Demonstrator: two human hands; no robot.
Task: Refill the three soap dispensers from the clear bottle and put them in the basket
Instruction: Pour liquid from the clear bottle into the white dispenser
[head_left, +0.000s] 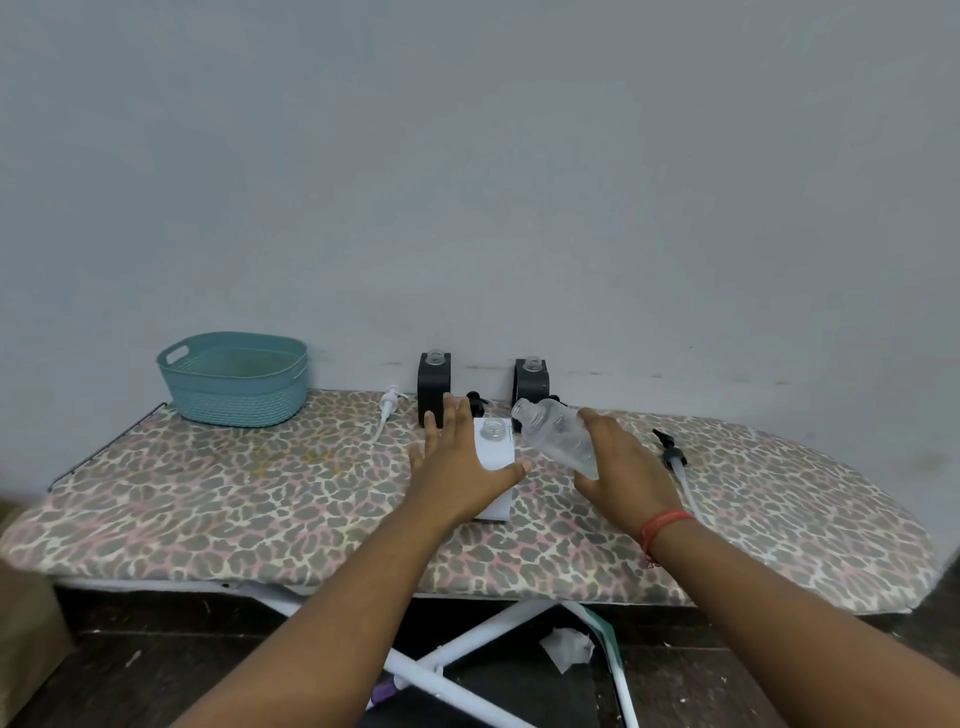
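A white square dispenser (497, 457) with an open neck stands at the middle of the board. My left hand (457, 457) is spread around its left side, fingers straight. My right hand (621, 467) holds the clear bottle (558, 436), tilted with its open mouth pointing left toward the white dispenser's neck. Two black dispensers (434, 387) (532, 384) with open necks stand at the back by the wall. The teal basket (234, 379) sits at the back left with nothing visible inside.
A white pump head (387, 410) lies left of the black dispensers, a black pump (477, 402) between them, another black pump with tube (672, 457) to the right. The leopard-print ironing board (260, 493) stands against a grey wall; white legs and crumpled paper (566, 647) below.
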